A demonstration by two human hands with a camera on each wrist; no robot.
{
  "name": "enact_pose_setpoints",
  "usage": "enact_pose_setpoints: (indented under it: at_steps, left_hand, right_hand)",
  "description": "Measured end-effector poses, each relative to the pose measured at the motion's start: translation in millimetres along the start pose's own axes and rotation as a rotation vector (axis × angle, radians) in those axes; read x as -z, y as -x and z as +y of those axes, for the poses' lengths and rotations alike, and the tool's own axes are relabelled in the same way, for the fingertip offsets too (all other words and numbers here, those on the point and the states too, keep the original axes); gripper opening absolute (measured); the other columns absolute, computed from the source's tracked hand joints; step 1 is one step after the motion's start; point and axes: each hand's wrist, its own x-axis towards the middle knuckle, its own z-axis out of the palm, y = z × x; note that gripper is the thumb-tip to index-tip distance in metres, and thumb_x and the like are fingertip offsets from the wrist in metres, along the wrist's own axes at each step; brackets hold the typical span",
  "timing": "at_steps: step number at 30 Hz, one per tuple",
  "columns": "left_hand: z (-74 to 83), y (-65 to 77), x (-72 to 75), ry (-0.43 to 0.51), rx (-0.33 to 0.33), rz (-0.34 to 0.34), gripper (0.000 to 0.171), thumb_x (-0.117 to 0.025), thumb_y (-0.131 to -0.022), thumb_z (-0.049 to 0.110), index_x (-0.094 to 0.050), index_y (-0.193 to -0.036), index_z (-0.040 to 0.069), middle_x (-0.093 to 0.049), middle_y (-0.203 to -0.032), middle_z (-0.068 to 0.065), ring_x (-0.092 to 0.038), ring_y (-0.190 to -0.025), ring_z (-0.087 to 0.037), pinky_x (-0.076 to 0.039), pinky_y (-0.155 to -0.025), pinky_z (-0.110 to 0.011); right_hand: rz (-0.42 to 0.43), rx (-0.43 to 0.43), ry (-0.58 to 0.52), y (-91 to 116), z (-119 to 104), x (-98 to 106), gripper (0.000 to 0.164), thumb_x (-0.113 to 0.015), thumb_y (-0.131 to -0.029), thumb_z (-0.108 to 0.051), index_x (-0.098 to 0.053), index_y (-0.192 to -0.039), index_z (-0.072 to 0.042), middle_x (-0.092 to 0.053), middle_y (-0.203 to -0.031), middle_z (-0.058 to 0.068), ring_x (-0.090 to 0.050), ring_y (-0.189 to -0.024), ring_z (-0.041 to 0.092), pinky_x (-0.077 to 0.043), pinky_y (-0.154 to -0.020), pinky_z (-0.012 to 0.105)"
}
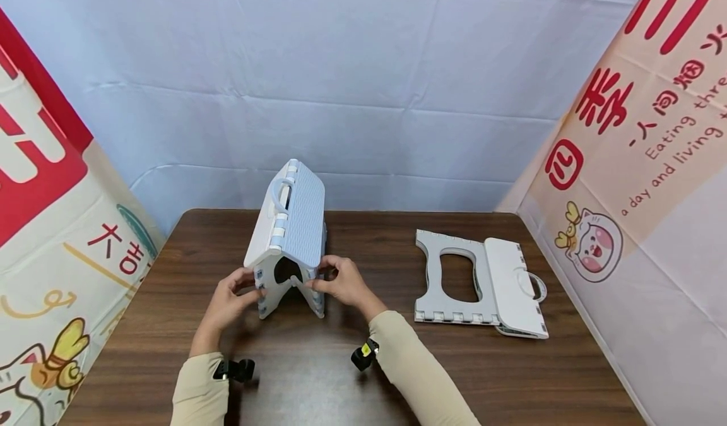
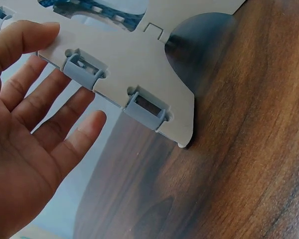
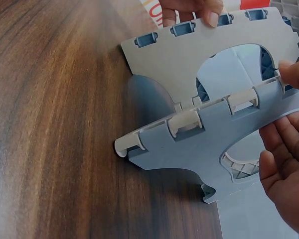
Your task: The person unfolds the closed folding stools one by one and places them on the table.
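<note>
A white and pale blue folding stool (image 1: 303,214) stands half folded on the left part of the table, its two top halves sloping like a roof. My left hand (image 1: 230,296) pinches the edge of its left front leg panel (image 2: 122,64), thumb on the face and fingers behind. On the other side my right hand (image 1: 343,281) grips the right leg panel (image 3: 184,139), its thumb on the edge and fingers at the back. The lower corners of both panels meet the table. A looped handle (image 1: 279,195) sits along the stool's top ridge.
A second folding stool (image 1: 500,287), white and grey, lies on its side at the right of the brown wooden table (image 1: 363,363). Behind the table hangs a pale cloth (image 1: 352,98). Printed cloths stand at the left and right.
</note>
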Motion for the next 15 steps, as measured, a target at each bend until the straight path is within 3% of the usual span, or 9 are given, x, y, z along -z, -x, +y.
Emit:
enact_pose_setpoints:
  at_steps: [6, 11, 15]
  left_hand:
    - [-2.7, 1.1, 4.0, 0.001, 0.019, -0.009, 0.035, -0.069, -0.081, -0.002, -0.056, -0.112, -0.006, -0.060, -0.106, -0.024, -0.058, -0.096, -0.025, -0.049, -0.072, -0.027]
    - [-1.5, 0.4, 6.0, -0.005, 0.068, -0.005, 0.034, -0.069, -0.080, -0.003, -0.057, -0.112, -0.006, -0.060, -0.107, -0.024, -0.058, -0.094, -0.026, -0.050, -0.072, -0.028]
    - [-13.4, -1.8, 8.7, -0.007, 0.087, -0.006, 0.037, -0.070, -0.080, -0.001, -0.057, -0.114, -0.004, -0.060, -0.107, -0.022, -0.058, -0.093, -0.028, -0.050, -0.071, -0.029]
  right_hand:
    - [-0.014, -0.001, 0.026, -1, 0, 2, 0.025, -0.079, -0.073, -0.016, -0.066, -0.092, -0.006, -0.065, -0.088, 0.005, -0.055, -0.071, 0.029, -0.043, -0.057, 0.023]
    - [-0.026, -0.009, 0.027, -1, 0, 4, 0.024, -0.078, -0.074, -0.017, -0.066, -0.092, -0.006, -0.065, -0.089, 0.005, -0.057, -0.074, 0.028, -0.045, -0.060, 0.024]
    - [-0.033, -0.009, 0.016, 0, 0, 7, 0.025, -0.078, -0.075, -0.018, -0.066, -0.094, -0.006, -0.065, -0.089, 0.002, -0.058, -0.075, 0.027, -0.046, -0.061, 0.025]
